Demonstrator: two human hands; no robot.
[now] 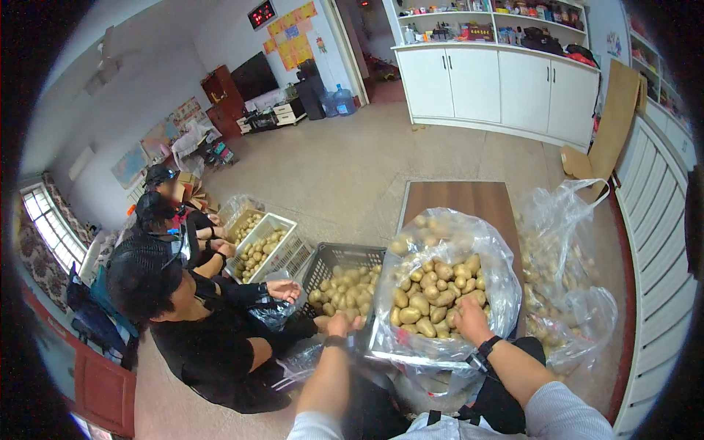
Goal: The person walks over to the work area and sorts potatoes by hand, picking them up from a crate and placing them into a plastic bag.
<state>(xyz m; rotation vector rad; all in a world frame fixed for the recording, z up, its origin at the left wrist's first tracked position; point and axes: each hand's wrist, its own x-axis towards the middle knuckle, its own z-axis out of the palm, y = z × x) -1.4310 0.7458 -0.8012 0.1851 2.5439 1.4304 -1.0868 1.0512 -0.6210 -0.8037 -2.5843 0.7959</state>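
Clear plastic bag (504, 282) holds potatoes (433, 297); the right hand (473, 321) is among them, fingers curled, grip unclear. Blurred, the left hand (343, 324) is by the dark crate (352, 256); I cannot tell whether its fingers hold anything.

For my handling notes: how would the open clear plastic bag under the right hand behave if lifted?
The clear plastic bag would likely sag; its film looks thin and wrinkled. It is probably heavy, holding many rounded brown potatoes.
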